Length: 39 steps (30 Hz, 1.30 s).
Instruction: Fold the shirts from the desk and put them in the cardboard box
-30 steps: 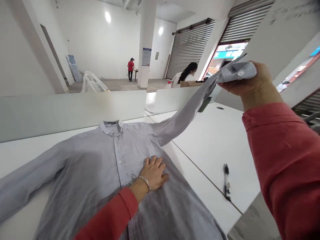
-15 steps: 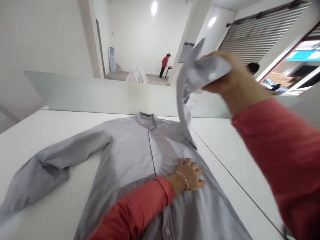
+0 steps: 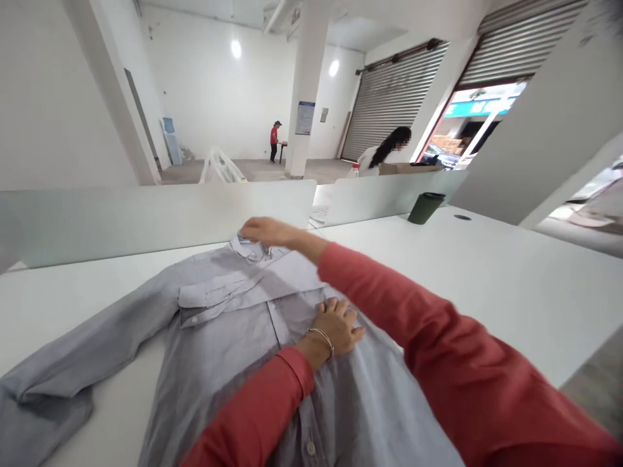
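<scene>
A grey button-up shirt (image 3: 209, 363) lies front up on the white table, its collar toward the far edge. One sleeve (image 3: 287, 275) is folded across the chest, its cuff (image 3: 195, 308) on the left side. The other sleeve (image 3: 97, 324) stretches out to the left. My left hand (image 3: 335, 327), with a bracelet at the wrist, lies spread on the shirt's front. Over the collar is my right hand (image 3: 267, 232), palm down and slightly blurred; its fingertips are partly hidden, and whether it touches the collar is unclear.
A frosted divider (image 3: 146, 217) runs along the far edge of the white table (image 3: 511, 272). A dark green cup (image 3: 426, 207) stands at the back right. Beyond the divider are a white plastic bag (image 3: 219, 167), a person in red (image 3: 274, 139) and a dark-haired person (image 3: 372, 159).
My right hand has moved left and down to the collar and let go of the sleeve, which now lies across the chest. The camera view has turned right. My left hand stays on the shirt.
</scene>
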Each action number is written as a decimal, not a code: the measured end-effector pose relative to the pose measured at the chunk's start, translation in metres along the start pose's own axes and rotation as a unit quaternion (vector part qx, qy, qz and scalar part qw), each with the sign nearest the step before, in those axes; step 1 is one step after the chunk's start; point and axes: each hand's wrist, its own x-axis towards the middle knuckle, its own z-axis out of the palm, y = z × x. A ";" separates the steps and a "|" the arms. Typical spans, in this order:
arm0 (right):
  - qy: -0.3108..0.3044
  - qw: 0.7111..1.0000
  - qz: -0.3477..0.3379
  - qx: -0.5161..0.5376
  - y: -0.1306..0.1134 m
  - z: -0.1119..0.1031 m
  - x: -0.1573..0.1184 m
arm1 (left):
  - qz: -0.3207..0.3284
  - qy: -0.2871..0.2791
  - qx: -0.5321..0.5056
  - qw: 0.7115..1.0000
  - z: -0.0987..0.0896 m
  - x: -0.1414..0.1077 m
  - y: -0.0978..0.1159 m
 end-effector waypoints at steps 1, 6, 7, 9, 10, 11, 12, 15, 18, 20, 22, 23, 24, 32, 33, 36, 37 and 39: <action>0.053 0.998 0.036 -0.019 0.016 -0.021 -0.015 | -0.006 0.005 -0.009 1.000 -0.001 0.001 0.001; 0.131 0.934 0.277 -0.185 0.115 -0.056 -0.108 | -0.028 0.013 -0.018 0.999 -0.022 0.000 -0.006; 0.123 0.931 0.289 -0.185 0.131 -0.048 -0.126 | -0.026 0.011 -0.001 1.000 -0.030 -0.004 -0.012; 0.105 0.930 0.303 -0.178 0.154 -0.025 -0.154 | -0.035 0.011 0.038 0.999 -0.049 -0.017 -0.028; 0.099 0.931 0.304 -0.175 0.162 -0.012 -0.163 | -0.047 0.011 0.058 0.997 -0.060 -0.026 -0.038; 0.098 0.932 0.302 -0.176 0.168 0.000 -0.171 | -0.064 0.011 0.078 0.995 -0.070 -0.037 -0.049; 0.102 0.932 0.297 -0.182 0.172 0.010 -0.176 | -0.083 0.010 0.098 0.992 -0.080 -0.050 -0.061; 0.137 0.931 0.267 -0.208 0.181 0.033 -0.180 | -0.160 0.002 0.156 0.975 -0.108 -0.093 -0.095; 0.154 0.930 0.253 -0.219 0.186 0.045 -0.178 | -0.267 -0.008 0.197 0.943 -0.130 -0.132 -0.122; 0.151 0.927 0.256 -0.231 0.186 0.050 -0.178 | -0.333 -0.015 0.209 0.919 -0.139 -0.149 -0.138; 0.147 0.921 0.260 -0.249 0.185 0.052 -0.179 | -0.378 -0.020 0.215 0.900 -0.145 -0.158 -0.151; 0.145 0.919 0.261 -0.256 0.183 0.053 -0.180 | -0.393 -0.023 0.217 0.893 -0.146 -0.160 -0.158; 0.144 0.919 0.259 -0.259 0.182 0.053 -0.181 | -0.405 -0.026 0.218 0.888 -0.147 -0.161 -0.163; 0.147 0.920 0.256 -0.257 0.189 0.056 -0.183 | -0.447 -0.076 0.212 0.866 -0.145 -0.159 -0.192; 0.151 0.920 0.256 -0.258 0.191 0.056 -0.183 | -0.449 -0.082 0.211 0.864 -0.145 -0.158 -0.194; 0.152 0.918 0.254 -0.264 0.193 0.057 -0.183 | -0.442 -0.100 0.206 0.867 -0.147 -0.156 -0.199; 0.151 0.918 0.253 -0.267 0.193 0.057 -0.184 | -0.436 -0.105 0.204 0.870 -0.148 -0.154 -0.200; 0.143 0.917 0.252 -0.273 0.192 0.056 -0.184 | -0.424 -0.114 0.200 0.876 -0.151 -0.150 -0.203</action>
